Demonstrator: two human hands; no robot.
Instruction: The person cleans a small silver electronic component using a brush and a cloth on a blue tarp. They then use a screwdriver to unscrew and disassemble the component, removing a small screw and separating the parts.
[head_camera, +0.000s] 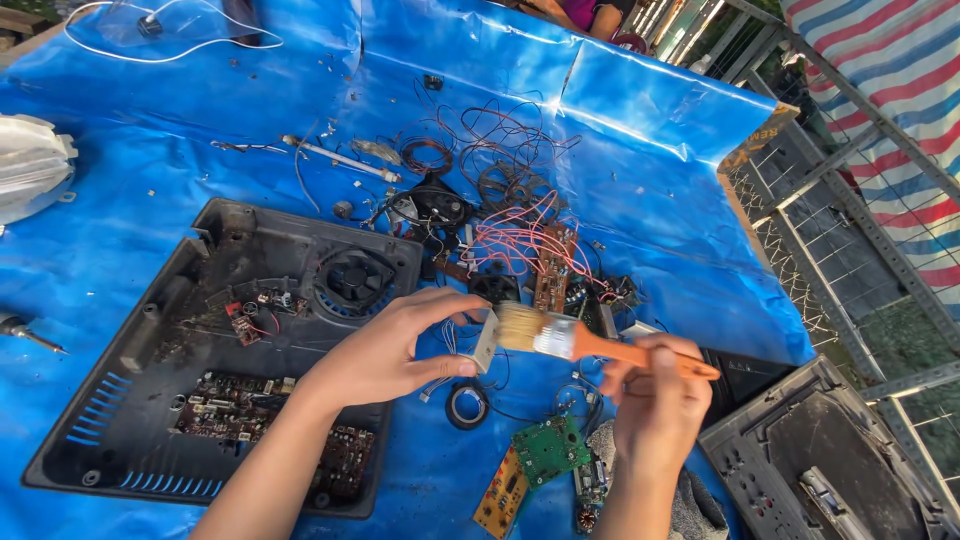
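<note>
**One head camera, looking down and forward**

You have only one view, from the camera on your head. It looks steeply down over your forearms onto the blue tarp, quite near. It faces forward, so the fence appears at the right edge of the frame.

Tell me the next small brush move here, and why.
Probably another short stroke across the small part: the right hand holds the orange-handled paintbrush with its bristles already against that part, which the left hand pinches steady above the blue tarp.
</note>
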